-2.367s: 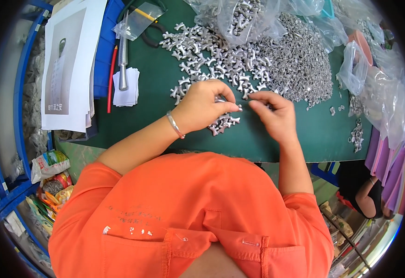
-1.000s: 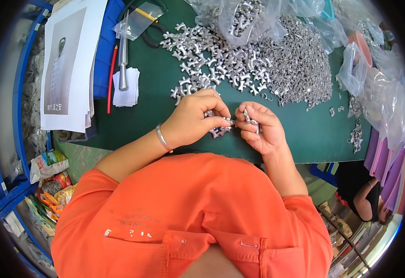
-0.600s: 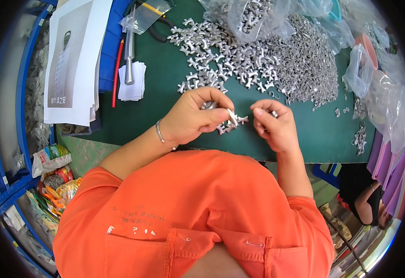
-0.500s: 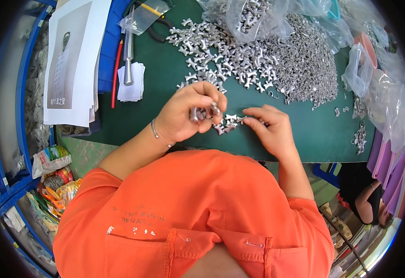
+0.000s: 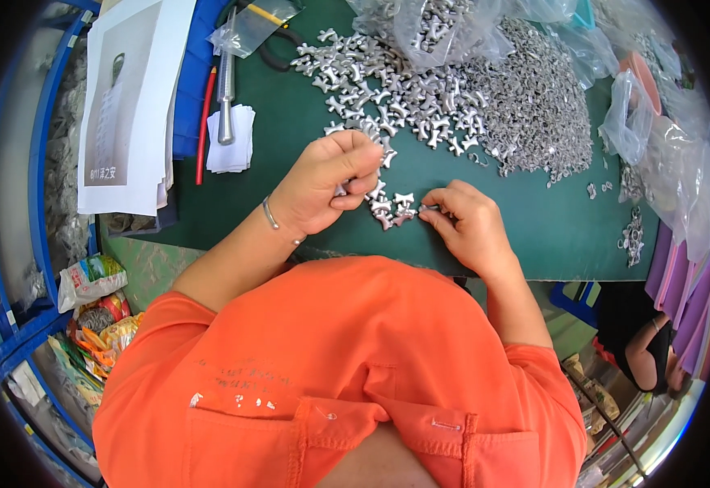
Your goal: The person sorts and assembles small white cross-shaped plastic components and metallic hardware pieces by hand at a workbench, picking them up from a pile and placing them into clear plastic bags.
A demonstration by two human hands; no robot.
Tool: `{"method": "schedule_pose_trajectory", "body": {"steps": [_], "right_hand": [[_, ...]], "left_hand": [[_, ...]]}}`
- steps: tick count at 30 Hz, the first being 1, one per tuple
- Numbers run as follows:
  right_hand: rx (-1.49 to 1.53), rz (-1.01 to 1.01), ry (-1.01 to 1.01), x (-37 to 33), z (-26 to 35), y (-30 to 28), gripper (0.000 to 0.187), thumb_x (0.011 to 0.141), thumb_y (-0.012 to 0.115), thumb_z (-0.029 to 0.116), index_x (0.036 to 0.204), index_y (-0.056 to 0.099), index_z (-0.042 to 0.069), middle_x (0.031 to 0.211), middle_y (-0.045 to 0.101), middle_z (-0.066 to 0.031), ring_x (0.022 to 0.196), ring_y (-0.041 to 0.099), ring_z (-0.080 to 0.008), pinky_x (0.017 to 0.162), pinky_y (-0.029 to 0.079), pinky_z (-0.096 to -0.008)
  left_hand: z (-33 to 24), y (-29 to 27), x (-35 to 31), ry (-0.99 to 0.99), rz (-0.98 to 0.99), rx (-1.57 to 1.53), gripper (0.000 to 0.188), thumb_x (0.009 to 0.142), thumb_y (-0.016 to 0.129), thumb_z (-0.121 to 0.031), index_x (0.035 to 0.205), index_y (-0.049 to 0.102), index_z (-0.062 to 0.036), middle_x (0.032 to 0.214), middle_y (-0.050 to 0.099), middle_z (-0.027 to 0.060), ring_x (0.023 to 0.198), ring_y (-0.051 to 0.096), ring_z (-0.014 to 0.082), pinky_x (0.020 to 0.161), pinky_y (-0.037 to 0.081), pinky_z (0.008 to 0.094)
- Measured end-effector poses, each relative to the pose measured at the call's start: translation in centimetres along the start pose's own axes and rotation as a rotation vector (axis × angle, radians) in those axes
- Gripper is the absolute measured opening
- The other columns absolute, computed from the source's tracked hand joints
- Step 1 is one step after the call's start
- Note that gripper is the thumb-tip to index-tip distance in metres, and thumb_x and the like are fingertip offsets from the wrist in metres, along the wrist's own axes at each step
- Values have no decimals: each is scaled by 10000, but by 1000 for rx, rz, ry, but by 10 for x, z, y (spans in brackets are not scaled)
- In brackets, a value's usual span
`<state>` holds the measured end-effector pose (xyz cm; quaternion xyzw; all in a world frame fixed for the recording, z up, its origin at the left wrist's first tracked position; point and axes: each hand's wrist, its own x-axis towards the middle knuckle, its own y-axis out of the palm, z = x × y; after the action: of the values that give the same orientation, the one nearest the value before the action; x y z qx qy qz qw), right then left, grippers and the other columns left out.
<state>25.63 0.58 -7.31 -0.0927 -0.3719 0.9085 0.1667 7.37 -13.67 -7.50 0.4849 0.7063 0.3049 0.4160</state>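
Observation:
My left hand (image 5: 332, 172) is closed, with a bit of metal showing between its curled fingers. Beside its fingertips, a short row of silver bone-shaped metal links (image 5: 384, 213) runs down and bends toward my right hand; whether they are all joined is too small to tell. At the row's right end, my right hand (image 5: 470, 226) pinches a bone-shaped metal link (image 5: 429, 209) between thumb and fingers. Just beyond both hands lies a heap of similar loose links (image 5: 420, 106). Part of what my left hand holds is hidden by its fingers.
A pile of small metal rings (image 5: 538, 114) adjoins the heap on the green table (image 5: 282, 163). Clear plastic bags (image 5: 452, 37) lie over its far side. At left are a metal rod (image 5: 225, 106), a red pencil (image 5: 205, 130), paper slips (image 5: 237, 154) and a printed sheet (image 5: 119, 106).
My left hand has turned and its fingers have curled further, hiding links that showed before. More of the row beside it is visible. My right hand stays nearly in place.

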Motion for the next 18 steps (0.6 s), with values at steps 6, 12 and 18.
{"method": "schedule_pose_trajectory", "body": {"steps": [6, 12, 18], "right_hand": [[1363, 119, 218, -2, -19, -10, 107, 719, 652, -4, 769, 560, 16, 704, 513, -34, 599, 459, -99, 468, 338, -217], [248, 60, 71, 17, 11, 4, 134, 783, 661, 124, 890, 648, 45, 737, 616, -78, 650, 595, -226, 597, 474, -319], [-141, 122, -2, 25, 26, 7, 131, 773, 648, 144, 862, 611, 54, 837, 591, -102, 741, 595, -330, 631, 478, -415]], "left_hand": [[5, 8, -11, 311, -17, 1493, 147, 713, 726, -73, 826, 644, -27, 687, 550, 26, 611, 529, 100, 555, 420, 240], [24, 0, -15, 431, -34, 1697, 170, 711, 715, -75, 857, 636, -45, 770, 536, 79, 647, 562, 226, 586, 454, 323], [23, -7, -13, 528, -44, 1620, 183, 704, 716, -54, 829, 584, -30, 776, 539, 81, 681, 571, 241, 600, 458, 322]]}}
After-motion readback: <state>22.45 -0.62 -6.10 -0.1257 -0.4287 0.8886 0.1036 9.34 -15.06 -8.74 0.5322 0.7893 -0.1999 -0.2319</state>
